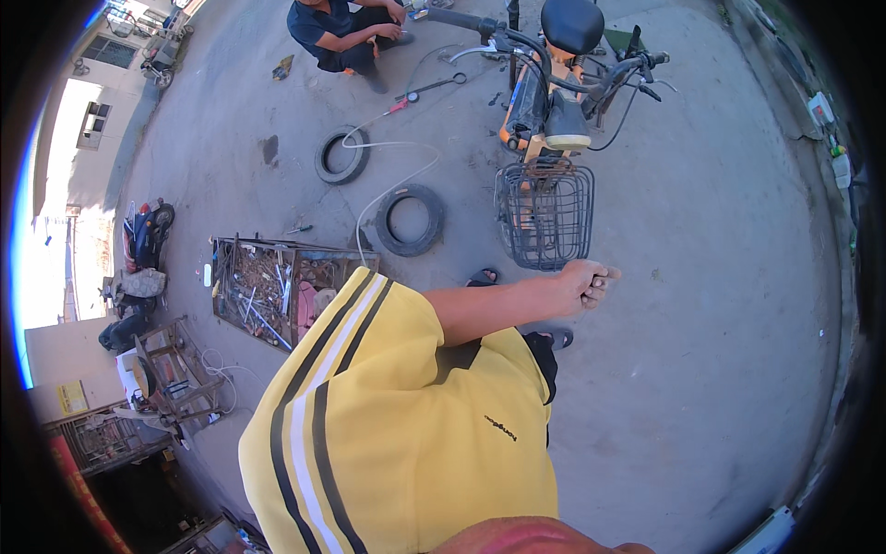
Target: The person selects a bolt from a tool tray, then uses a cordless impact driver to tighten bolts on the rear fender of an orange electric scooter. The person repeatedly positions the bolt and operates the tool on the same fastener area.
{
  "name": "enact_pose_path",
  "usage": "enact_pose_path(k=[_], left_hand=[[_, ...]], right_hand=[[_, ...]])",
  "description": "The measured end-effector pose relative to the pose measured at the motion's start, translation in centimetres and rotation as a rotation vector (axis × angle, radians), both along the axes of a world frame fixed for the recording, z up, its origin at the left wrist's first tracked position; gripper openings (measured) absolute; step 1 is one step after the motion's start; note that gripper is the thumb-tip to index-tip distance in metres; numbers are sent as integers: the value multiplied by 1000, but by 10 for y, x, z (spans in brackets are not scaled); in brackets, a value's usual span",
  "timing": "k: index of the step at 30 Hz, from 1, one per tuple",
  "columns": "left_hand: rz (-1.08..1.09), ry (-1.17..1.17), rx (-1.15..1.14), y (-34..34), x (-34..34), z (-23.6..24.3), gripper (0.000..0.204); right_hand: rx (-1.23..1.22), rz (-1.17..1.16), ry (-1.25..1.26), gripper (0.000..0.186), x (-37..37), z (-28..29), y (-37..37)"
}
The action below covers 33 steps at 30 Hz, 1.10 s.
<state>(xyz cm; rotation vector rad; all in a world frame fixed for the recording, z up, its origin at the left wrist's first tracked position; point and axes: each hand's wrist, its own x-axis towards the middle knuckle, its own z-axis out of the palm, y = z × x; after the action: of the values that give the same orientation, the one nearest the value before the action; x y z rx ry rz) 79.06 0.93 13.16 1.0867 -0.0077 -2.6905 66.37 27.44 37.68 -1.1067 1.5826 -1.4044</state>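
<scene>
My left hand (583,287) reaches across the front of my body with its fingers curled into a fist. Whatever lies inside the fingers, if anything, is hidden. My right hand does not appear in the picture. Just beyond the left hand, and apart from it, is the black wire basket (544,217) on the front of an orange electric bike (533,102). The bike stands upright with its handlebars toward me and a dark seat (572,25) behind them.
Two black tyres (436,220) lie on the ground, with a pale air hose (406,146) running past them to a gauge (413,96). At left stands a metal tray (288,260) of tools. A person (346,32) squats at the far side. Parked motorbikes (148,231) line the left.
</scene>
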Motion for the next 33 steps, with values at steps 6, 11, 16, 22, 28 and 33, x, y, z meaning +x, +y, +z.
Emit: enact_pose_path(k=[6,11,16,22,28,33], left_hand=[[168,-54,38,43,-37,-38,24],[248,-130,58,72,-63,-29,22],[255,-138,65,79,-92,-38,21],[244,-172,-3,55,-138,-39,20],[180,-173,87,25,-213,-58,20],[190,-108,74,-22,-285,-64,20]], right_hand=[[87,26,25,12,-64,-46,-3],[80,36,22,11,-124,-46,12],[58,20,9,10,-186,-43,27],[53,-29,12,9,-245,-44,23],[73,-57,33,8,-303,-45,-15],[92,-72,47,7,-368,-33,-58]])
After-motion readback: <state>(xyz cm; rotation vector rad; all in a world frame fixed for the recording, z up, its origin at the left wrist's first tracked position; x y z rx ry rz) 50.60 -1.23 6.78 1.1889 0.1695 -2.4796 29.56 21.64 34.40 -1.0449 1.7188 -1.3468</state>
